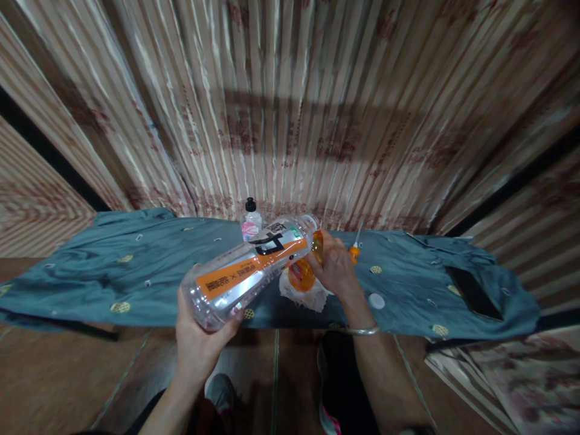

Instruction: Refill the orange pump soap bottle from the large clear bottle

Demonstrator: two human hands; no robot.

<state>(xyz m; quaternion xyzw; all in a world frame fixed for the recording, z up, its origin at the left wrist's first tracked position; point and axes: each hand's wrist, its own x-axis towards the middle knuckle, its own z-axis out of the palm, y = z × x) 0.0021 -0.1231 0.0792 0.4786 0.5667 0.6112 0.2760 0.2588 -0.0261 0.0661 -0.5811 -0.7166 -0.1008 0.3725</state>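
My left hand is wrapped round the base end of a large clear plastic bottle with an orange and silver label. The bottle is tilted, its uncapped-looking mouth pointing up and to the right. Under that mouth, my right hand is closed round the upper part of an orange see-through bottle. The orange bottle stands on crumpled white tissue. Whether the two bottle mouths touch, I cannot tell. To the right lie an orange pump head with a thin tube and a round white cap.
A small clear bottle with a black cap stands behind the large bottle. Toward the right end of the teal cloth lies a dark phone. Behind the cloth hangs a striped curtain, with dark poles at both sides.
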